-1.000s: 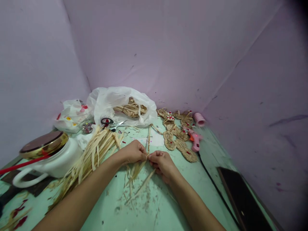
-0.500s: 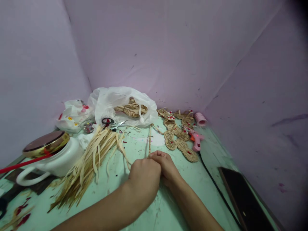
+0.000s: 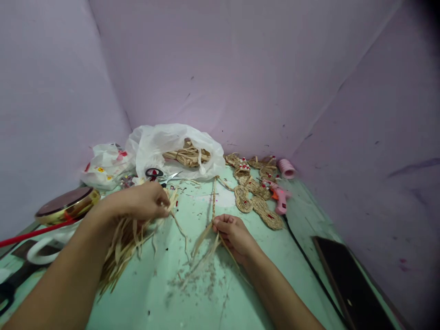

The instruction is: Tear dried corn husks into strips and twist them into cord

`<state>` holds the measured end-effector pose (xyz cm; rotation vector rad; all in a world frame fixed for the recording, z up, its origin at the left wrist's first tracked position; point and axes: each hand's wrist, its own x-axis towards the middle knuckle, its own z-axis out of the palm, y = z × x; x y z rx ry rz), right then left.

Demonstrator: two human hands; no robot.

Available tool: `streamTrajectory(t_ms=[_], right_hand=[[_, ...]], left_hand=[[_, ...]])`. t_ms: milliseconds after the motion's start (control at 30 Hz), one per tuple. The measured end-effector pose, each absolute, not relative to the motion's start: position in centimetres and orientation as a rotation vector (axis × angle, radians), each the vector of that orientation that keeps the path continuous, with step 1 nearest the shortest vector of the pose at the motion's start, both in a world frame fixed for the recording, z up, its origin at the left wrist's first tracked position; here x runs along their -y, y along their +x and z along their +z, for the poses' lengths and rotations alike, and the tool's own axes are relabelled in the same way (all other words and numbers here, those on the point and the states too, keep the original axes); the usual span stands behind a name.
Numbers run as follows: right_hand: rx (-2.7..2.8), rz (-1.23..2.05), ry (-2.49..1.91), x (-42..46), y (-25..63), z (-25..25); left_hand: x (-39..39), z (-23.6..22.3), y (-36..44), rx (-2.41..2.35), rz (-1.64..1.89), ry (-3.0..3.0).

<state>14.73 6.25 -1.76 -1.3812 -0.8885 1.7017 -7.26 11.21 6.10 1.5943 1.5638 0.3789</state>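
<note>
My right hand point(image 3: 235, 233) pinches a thin straw-coloured braid point(image 3: 213, 199) at its lower end. The braid runs straight away from me toward the bag, and loose strand ends point(image 3: 202, 240) fan out below my fingers. My left hand point(image 3: 147, 200) is over the top of a bundle of dried fibre strips point(image 3: 115, 256). Its fingers are curled and closed at some pale strips; my hand and forearm hide much of the bundle.
Behind are a white plastic bag point(image 3: 147, 146) with more fibre and scissors point(image 3: 154, 173). Coiled braid pieces with red beads point(image 3: 244, 201), a pink glue gun point(image 3: 281, 201) and a pink spool point(image 3: 286, 168) lie right. A phone-like dark slab point(image 3: 347, 279) lies nearer; a gold-rimmed lid point(image 3: 68, 204) sits left.
My left hand has left the braid and moved left to the fibre bundle. The right hand has stayed at the braid, whose loose ends now show.
</note>
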Motion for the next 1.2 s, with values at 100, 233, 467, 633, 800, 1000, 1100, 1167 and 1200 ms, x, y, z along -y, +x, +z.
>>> streamTrajectory(t_ms=[100, 233, 467, 633, 800, 1000, 1100, 1167, 1200], right_hand=[[0.902, 1.708, -1.358, -6.3, 14.8, -1.8], [0.879, 1.729, -1.302, -6.3, 14.8, -1.6], [1.169, 1.542, -1.35, -6.8, 15.5, -2.5], [1.737, 0.965, -1.603, -6.4, 16.2, -2.0], [1.89, 0.678, -1.957, -5.1, 15.4, 0.3], [2.005, 0.596, -1.914, -3.5, 13.7, 0.5], [2.082, 0.723, -1.799, -3.2, 13.5, 0.6], [2.106, 0.867, -1.733, -3.4, 14.1, 1.0], [2.08, 0.907, -1.728, -3.7, 14.6, 1.3]], left_hand=[[-10.6, 5.8, -3.9, -1.634, 0.431, 1.546], [-9.4, 3.2, 1.5, -1.368, 0.254, 1.214], [-9.5, 0.3, 2.3, -1.368, 0.309, 1.265], [-9.7, -0.7, 2.6, -1.45, 0.392, 1.442], [-9.5, -0.7, 2.9, -1.453, 0.412, 1.417], [-8.7, 0.4, 2.8, -1.341, 0.487, 1.125], [-8.5, 0.0, 2.1, -1.257, 0.525, 1.114], [-8.5, -0.4, 1.6, -1.213, 0.54, 1.101], [-8.6, -0.6, 1.4, -1.191, 0.544, 1.094]])
